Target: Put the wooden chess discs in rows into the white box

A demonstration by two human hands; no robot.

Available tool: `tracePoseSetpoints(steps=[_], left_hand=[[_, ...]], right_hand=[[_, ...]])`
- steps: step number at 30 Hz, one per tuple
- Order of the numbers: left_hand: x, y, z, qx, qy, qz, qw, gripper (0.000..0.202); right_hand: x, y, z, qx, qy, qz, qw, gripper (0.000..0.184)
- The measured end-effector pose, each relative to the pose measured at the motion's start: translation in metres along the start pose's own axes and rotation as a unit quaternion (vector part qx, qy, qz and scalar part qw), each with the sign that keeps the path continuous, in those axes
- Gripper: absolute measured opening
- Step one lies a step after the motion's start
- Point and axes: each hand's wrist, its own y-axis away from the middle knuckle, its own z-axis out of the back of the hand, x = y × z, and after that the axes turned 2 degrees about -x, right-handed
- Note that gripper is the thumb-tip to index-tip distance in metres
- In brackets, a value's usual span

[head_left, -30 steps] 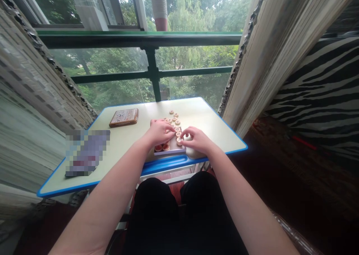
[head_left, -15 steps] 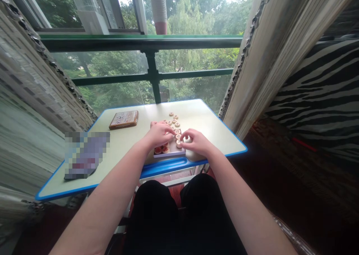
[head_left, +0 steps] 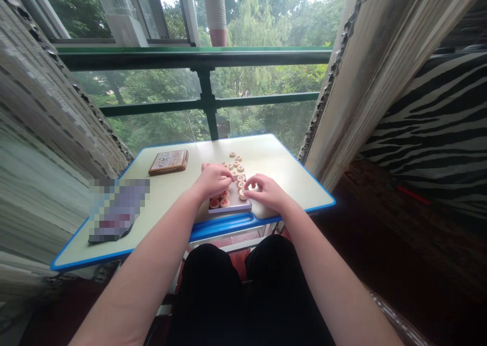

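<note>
A shallow lilac tray [head_left: 233, 207] lies near the front edge of the table, holding round wooden xiangqi pieces. Red-marked pieces [head_left: 224, 202] show at its left, partly covered by my left hand. Dark-marked pieces [head_left: 241, 178] form a column along its right side. My left hand [head_left: 215, 179] hovers over the tray's left half, fingers bent but apart, with no piece visible in them. At the tray's right edge, the thumb and forefinger of my right hand [head_left: 264, 191] curl against the nearest xiangqi piece [head_left: 242, 194] of that column, which rests in the tray.
Several loose pieces [head_left: 238, 164] lie on the table [head_left: 289, 178] beyond the tray. A flat brown box [head_left: 168, 162] stands at the back left, and a blurred dark item [head_left: 119, 211] lies at the left. A green railing [head_left: 152, 57] runs behind, with curtains at both sides.
My left hand has drawn slightly left, away from the right column, baring more of the tray's middle. My right hand has stayed by the nearest piece.
</note>
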Motion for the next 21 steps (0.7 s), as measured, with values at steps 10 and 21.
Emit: tracePoseSetpoints(steps=[10,21], left_hand=[[0.010,-0.003,0.006,-0.156,0.077,0.088,0.981,0.024],[0.034,-0.011,-0.003,-0.161,0.142,0.201,0.956,0.032]], right_hand=[[-0.004,-0.004,-0.001,-0.036,-0.022,0.003,0.999,0.009],[0.000,-0.009,0.000,-0.064,-0.068,-0.055,0.994,0.013]])
